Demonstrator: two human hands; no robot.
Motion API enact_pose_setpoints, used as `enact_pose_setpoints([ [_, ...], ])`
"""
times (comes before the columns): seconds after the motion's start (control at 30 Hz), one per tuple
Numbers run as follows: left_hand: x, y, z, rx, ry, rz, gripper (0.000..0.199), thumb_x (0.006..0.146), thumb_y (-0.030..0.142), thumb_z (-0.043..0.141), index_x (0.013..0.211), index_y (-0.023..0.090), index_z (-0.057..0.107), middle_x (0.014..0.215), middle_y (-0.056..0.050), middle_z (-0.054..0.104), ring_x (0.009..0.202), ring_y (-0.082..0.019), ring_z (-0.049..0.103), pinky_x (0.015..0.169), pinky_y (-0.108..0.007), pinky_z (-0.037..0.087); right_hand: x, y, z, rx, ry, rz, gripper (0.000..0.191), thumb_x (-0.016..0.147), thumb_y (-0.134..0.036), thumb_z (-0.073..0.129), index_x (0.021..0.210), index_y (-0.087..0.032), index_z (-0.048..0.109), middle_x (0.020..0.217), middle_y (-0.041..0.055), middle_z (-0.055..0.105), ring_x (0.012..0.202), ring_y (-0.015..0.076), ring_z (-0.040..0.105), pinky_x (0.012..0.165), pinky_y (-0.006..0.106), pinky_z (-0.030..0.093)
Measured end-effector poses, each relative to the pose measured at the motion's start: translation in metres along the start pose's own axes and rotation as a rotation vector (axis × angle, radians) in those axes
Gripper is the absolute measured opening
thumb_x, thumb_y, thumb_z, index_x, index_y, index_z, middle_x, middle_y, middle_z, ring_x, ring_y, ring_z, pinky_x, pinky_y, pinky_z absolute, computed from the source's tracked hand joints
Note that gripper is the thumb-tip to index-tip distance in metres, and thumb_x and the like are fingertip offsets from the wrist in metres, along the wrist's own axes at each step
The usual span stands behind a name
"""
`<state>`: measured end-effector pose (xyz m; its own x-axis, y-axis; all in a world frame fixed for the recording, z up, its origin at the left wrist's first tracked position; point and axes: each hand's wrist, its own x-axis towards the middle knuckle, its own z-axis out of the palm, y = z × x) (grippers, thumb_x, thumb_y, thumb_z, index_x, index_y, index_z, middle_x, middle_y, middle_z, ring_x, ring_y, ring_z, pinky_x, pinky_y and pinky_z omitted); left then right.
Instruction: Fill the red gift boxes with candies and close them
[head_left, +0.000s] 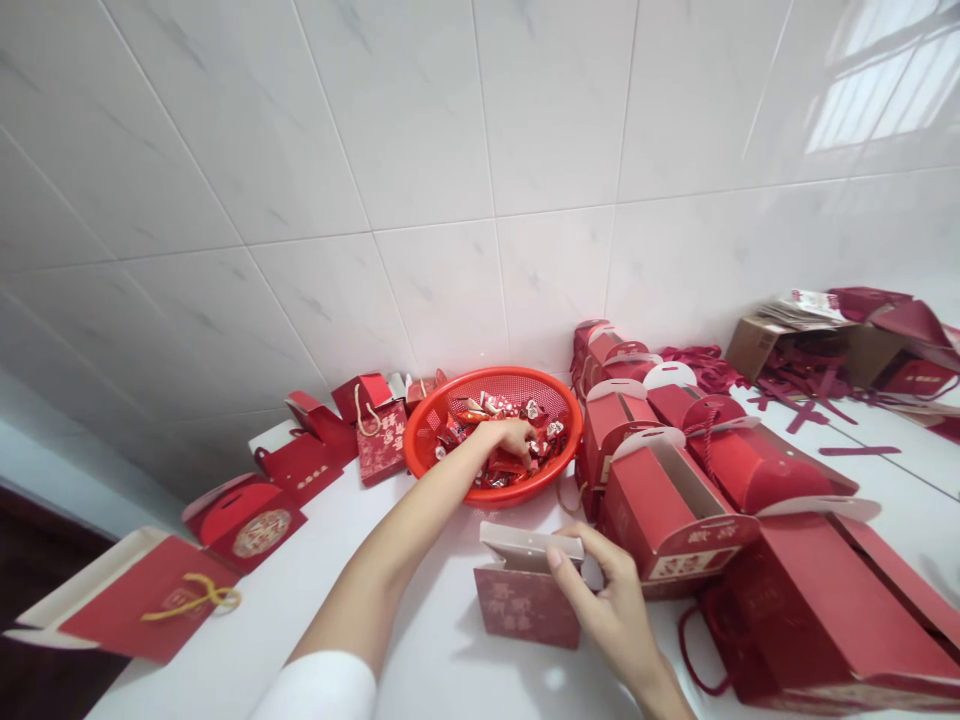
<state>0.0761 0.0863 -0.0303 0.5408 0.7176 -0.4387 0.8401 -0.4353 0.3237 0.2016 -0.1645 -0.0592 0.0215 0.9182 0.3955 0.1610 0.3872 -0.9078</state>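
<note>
Box [528, 612] in right hand [611, 600]: pale characters [511, 602], too blurred.

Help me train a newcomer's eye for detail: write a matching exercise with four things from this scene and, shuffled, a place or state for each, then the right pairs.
1. Left hand
2. Right hand
3. Red basket
4. Yellow cord

A. Standing near the tiled wall
B. On the far-left red box
C. Reaching among small wrapped pieces
D. Holding a dark red box

Pairs: 1-C, 2-D, 3-A, 4-B
</note>
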Motion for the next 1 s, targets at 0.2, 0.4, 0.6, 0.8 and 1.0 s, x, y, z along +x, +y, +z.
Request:
enact_pose_setpoints([
  [0.2,-0.005,-0.005,-0.007,-0.115,0.157,0.043,0.024,0.096,0.036,0.065,0.103,0.013,0.067,0.102,-0.004,0.069,0.088,-0.019,0.067,0.080,-0.037,0.057,0.001,-0.001,0.001,0.003,0.006,-0.012,0.028,0.097,-0.036,0.057,0.077,-0.017,0.063,0.068,-0.0014,0.058,0.062,0.0116,0.052,0.056,0.019,0.040],
  [0.4,-0.025,0.003,-0.021,-0.441,0.477,0.177,0.042,0.087,0.052,0.067,0.069,0.016,0.054,0.068,0.004,0.050,0.065,-0.012,0.051,0.063,-0.026,0.042,0.002,-0.001,-0.002,0.002,0.071,-0.027,0.017,0.095,-0.030,0.056,0.086,-0.018,0.065,0.077,0.0008,0.065,0.069,0.0147,0.060,0.061,0.020,0.045],
  [0.6,-0.071,0.021,-0.019,-0.751,0.621,0.332,0.054,0.072,0.069,0.069,0.072,0.017,0.053,0.068,0.004,0.045,0.063,-0.011,0.043,0.061,-0.025,0.037,0.001,-0.003,0.000,0.068,0.266,-0.111,0.014,0.090,-0.019,0.056,0.103,-0.023,0.060,0.097,0.0037,0.068,0.089,0.0171,0.067,0.078,0.023,0.052],
  [0.8,-0.131,0.036,-0.011,-0.902,0.739,0.434,0.047,0.074,0.061,0.075,0.077,0.017,0.057,0.070,0.004,0.044,0.065,-0.011,0.042,0.062,-0.023,0.038,0.008,-0.010,-0.006,-0.002,0.078,-0.093,0.016,0.089,-0.020,0.057,0.075,-0.021,0.065,0.095,0.0068,0.071,0.093,0.0210,0.068,0.076,0.026,0.051],
  [1.0,-0.169,0.042,0.010,-0.786,0.778,0.489,0.039,0.077,0.044,0.078,0.068,0.018,0.051,0.067,0.006,0.037,0.062,-0.009,0.037,0.058,-0.022,0.034,0.017,-0.014,-0.008,-0.047,-0.035,-0.004,0.024,0.087,-0.027,0.062,0.103,-0.023,0.078,0.111,0.0083,0.077,0.110,0.0270,0.070,0.100,0.040,0.051],
])
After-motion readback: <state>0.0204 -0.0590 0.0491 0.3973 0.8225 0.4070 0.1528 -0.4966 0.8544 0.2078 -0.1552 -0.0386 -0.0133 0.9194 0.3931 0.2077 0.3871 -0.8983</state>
